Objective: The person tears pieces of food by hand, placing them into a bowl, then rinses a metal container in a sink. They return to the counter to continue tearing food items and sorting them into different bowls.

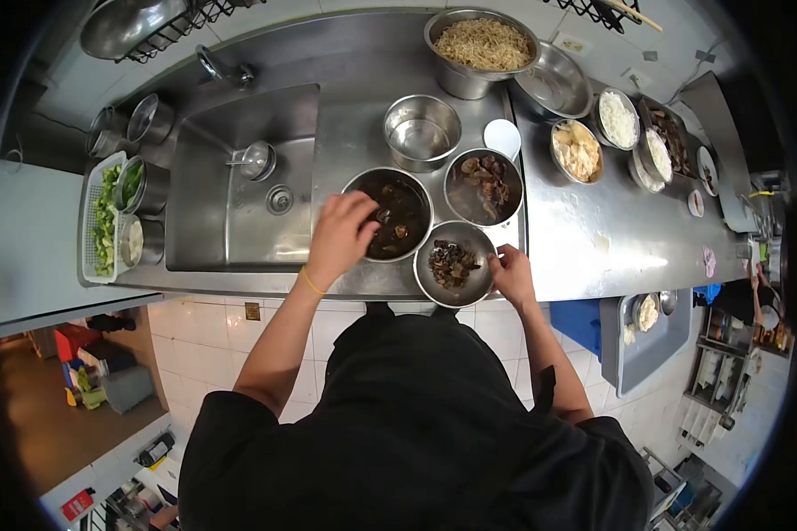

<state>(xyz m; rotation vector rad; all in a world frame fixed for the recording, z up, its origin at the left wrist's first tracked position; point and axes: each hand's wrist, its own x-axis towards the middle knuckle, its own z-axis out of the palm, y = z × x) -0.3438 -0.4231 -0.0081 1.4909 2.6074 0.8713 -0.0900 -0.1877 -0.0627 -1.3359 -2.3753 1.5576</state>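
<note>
My left hand [339,237] reaches into a steel bowl of dark liquid [403,190] with dark pieces in it; its fingers are bunched at the bowl's left edge, and what they pinch is hidden. My right hand [511,273] grips the right rim of a smaller steel bowl [434,283] holding dark mushroom-like pieces, at the counter's front edge. Behind it stands another bowl of dark pieces in water [482,186].
An empty steel bowl [421,131] and a white scoop [503,137] sit farther back. A big bowl of noodles [480,46] is at the rear. Bowls of food [577,150] line the right counter. A sink [239,177] and a greens basket [104,217] lie left.
</note>
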